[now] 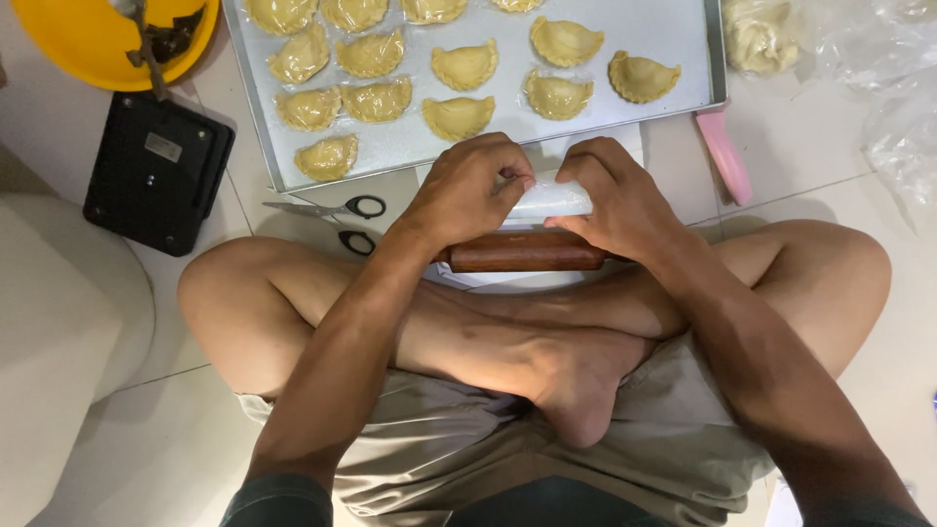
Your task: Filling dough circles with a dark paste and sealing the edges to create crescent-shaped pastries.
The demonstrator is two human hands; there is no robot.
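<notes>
- Person sits cross-legged on a pale tiled floor [859, 195]; view looks straight down on both hands.
- Left hand [467, 190] is curled, fingertips pinching the left edge of a clear plastic sheet [551, 200].
- Right hand [615, 200] is curled likewise, fingers pressed on the sheet's right edge.
- Sheet lies stretched between the 2 hands, on a white board just ahead of the shins.
- Brown wooden rolling pin [522, 252] lies crosswise under the wrists, just beside the sheet, touching the heels of both hands.
- Metal tray [625, 122] sits just beyond the hands, holding crimped half-moon pastries [459, 117], several wrapped in film.
- Black-handled scissors [342, 220] lie left of the left hand.
- Pink scraper [724, 154] lies right of the tray.
- Black scale [156, 171] and yellow bowl [93, 39] sit far left.
- Lump of dough [756, 34] in plastic, top right.
</notes>
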